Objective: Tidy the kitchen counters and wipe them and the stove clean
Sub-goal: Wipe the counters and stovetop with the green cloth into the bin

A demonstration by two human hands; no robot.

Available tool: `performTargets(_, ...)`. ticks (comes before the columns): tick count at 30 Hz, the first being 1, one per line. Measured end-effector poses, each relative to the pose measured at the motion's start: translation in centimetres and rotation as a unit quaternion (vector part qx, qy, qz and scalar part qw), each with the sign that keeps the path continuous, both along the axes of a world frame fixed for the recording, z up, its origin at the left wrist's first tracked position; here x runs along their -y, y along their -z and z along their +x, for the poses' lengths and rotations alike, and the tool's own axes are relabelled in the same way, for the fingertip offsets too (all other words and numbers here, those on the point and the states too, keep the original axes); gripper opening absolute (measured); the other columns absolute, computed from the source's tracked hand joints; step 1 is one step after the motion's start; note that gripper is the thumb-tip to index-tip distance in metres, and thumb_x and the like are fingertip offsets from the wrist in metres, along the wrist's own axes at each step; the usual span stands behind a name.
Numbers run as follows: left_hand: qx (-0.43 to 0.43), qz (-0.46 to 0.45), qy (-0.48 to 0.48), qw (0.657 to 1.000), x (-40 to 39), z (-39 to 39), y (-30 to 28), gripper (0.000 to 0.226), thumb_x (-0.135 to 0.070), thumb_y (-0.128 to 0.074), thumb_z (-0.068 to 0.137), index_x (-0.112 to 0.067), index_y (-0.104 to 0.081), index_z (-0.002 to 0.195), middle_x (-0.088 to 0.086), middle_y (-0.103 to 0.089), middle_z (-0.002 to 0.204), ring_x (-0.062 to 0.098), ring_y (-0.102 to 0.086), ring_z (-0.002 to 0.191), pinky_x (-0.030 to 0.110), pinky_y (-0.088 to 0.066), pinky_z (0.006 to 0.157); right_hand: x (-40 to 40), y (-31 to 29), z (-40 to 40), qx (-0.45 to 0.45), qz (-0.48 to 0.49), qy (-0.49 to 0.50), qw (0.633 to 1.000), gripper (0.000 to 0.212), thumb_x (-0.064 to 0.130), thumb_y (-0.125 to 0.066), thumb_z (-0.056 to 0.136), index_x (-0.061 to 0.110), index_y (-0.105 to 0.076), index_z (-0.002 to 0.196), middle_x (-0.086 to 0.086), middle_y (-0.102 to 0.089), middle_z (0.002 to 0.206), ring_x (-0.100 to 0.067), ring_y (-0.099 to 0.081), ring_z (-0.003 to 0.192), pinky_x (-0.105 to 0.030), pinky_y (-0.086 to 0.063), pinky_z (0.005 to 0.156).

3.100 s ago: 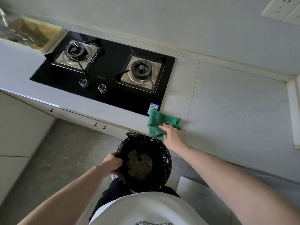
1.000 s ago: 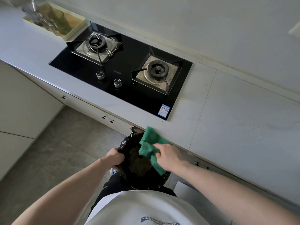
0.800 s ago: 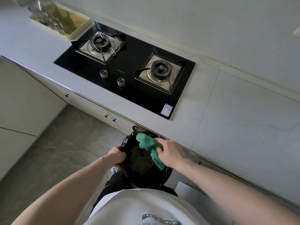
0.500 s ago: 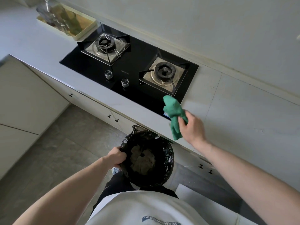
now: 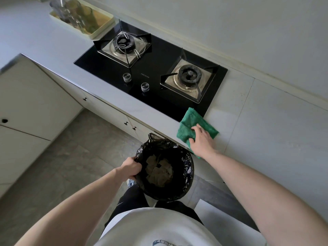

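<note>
Now the right hand (image 5: 201, 139) pressed flat, fingers (image 5: 196, 128) spread, on the green cloth (image 5: 190, 123) at the counter (image 5: 266, 132) edge beside the stove (image 5: 159, 55); it looked soft, light, best bunched. The left hand (image 5: 130, 168) gripped the bin bag's (image 5: 186, 167) rim.

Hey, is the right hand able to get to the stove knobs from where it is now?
Probably yes. The right hand presses the green cloth flat on the counter at the stove's near corner, and nothing stands between it and the two knobs.
</note>
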State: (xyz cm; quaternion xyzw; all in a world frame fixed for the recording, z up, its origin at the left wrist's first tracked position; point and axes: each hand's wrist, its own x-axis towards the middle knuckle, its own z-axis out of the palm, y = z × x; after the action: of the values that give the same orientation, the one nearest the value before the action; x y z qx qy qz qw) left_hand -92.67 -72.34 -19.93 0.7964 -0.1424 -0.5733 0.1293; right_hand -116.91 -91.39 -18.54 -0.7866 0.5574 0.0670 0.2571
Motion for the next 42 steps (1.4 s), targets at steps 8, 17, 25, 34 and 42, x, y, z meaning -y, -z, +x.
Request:
performTargets(8,-0.007,0.004,0.001,1.000,-0.1,-0.1,0.0,0.034,0.003,-0.044,0.080,-0.011,-0.068,0.100,0.016,-0.073,0.095,0.035,-0.077,0.073,0.050,-0.065,0.065,-7.0,-0.8,1.5,0.036,-0.012,-0.074,0.996,0.043,0.008,-0.059,0.090,0.026,-0.049,0.128,0.003,-0.049,0.149,-0.022,-0.043,0.131,-0.042,-0.040,0.108)
performTargets(17,-0.003,0.000,-0.006,1.000,-0.2,0.3,-0.2,0.033,0.003,-0.045,0.080,-0.009,-0.068,0.101,0.018,-0.073,0.096,0.036,-0.077,0.073,0.049,-0.065,0.063,-8.9,-2.0,0.1,0.136,0.044,-0.066,0.988,0.026,0.021,-0.056,0.096,0.025,-0.054,0.122,-0.003,-0.064,0.115,-0.018,-0.057,0.108,-0.034,-0.047,0.092)
performTargets(25,-0.004,-0.001,-0.019,1.000,-0.3,-0.3,-0.6,0.036,0.004,-0.043,0.080,-0.014,-0.068,0.099,0.016,-0.074,0.096,0.033,-0.077,0.074,0.050,-0.065,0.064,-2.2,-5.0,-1.1,0.251,-0.065,0.054,0.964,0.016,0.028,-0.063,0.092,0.028,-0.056,0.106,0.005,-0.066,0.094,-0.013,-0.063,0.085,-0.029,-0.050,0.071)
performTargets(34,0.000,-0.004,-0.023,1.000,-0.3,-0.6,-1.1,0.034,0.004,-0.044,0.079,-0.012,-0.068,0.098,0.017,-0.074,0.096,0.036,-0.077,0.073,0.051,-0.065,0.065,-5.9,-1.2,0.4,0.070,0.050,-0.048,0.995,0.039,0.023,-0.067,0.094,0.020,-0.053,0.131,-0.001,-0.041,0.158,-0.018,-0.030,0.151,-0.027,-0.016,0.119)
performTargets(42,0.001,0.001,-0.006,1.000,-0.1,-1.2,-1.2,0.036,0.005,-0.046,0.081,-0.010,-0.067,0.105,0.018,-0.073,0.097,0.033,-0.077,0.070,0.048,-0.065,0.062,-5.3,-4.9,-0.5,0.150,0.070,-0.057,0.985,0.029,0.049,-0.064,0.089,0.027,-0.046,0.096,0.011,-0.066,0.092,-0.014,-0.063,0.082,-0.040,-0.054,0.074)
